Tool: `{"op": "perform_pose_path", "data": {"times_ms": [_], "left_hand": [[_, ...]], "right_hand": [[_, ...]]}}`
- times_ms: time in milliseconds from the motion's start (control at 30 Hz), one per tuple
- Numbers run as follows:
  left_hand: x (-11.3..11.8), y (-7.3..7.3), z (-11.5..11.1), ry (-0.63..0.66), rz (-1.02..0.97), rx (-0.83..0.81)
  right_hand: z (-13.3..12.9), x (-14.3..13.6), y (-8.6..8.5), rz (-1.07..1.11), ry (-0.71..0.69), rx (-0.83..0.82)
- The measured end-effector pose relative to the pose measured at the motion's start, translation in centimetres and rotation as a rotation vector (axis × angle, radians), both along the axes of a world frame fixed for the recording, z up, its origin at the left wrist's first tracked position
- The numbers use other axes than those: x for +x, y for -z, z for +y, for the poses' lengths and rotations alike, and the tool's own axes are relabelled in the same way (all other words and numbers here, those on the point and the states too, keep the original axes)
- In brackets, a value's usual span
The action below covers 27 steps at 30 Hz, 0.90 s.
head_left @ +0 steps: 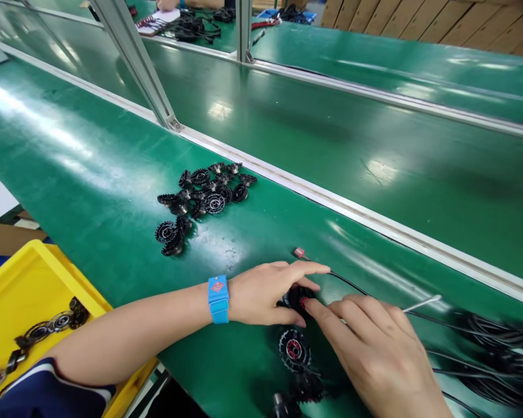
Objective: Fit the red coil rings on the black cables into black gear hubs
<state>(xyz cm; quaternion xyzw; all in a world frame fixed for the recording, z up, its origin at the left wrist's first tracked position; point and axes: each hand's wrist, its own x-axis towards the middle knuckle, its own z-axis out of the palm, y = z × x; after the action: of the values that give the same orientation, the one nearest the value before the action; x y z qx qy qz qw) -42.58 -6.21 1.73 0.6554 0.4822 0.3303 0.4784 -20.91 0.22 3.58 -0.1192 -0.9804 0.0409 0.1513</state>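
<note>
My left hand (261,293), with a blue strap at its wrist, is closed round a black round part with a toothed rim and a red centre (304,301). Bent over the same part, my right hand (375,342) has a fingertip at the red centre. A white cotton swab (423,303) sticks out from behind the right hand's curled fingers, its other end hidden. Just below my hands lies another toothed black part with a red centre (294,349), and more dark parts (305,387) sit nearer to me.
A pile of toothed black parts (214,203) lies ahead on the green table (113,232). Coiled black cables (497,331) are at right; a thin cable with a reddish connector (300,252) passes my hands. At left stands a yellow bin (39,255). A metal post (135,64) rises from the rail.
</note>
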Motion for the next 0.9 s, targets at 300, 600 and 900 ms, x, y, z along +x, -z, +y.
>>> {"op": "perform_pose_path", "data": {"times_ms": [300,600,900], "left_hand": [[0.6,0.7,-1.4,-0.028,-0.028,-0.019],[0.7,1.2,-2.1,-0.049,0.094,0.16],[0.7,1.7,-2.5,-0.039,0.263,0.497]], "right_hand": [[-0.4,0.9,0.7,-0.042,0.013,-0.2],[-0.9,0.8,-0.1,0.02,0.049,-0.334],[-0.4,1.5,-1.0,0.008,-0.036,-0.315]]}}
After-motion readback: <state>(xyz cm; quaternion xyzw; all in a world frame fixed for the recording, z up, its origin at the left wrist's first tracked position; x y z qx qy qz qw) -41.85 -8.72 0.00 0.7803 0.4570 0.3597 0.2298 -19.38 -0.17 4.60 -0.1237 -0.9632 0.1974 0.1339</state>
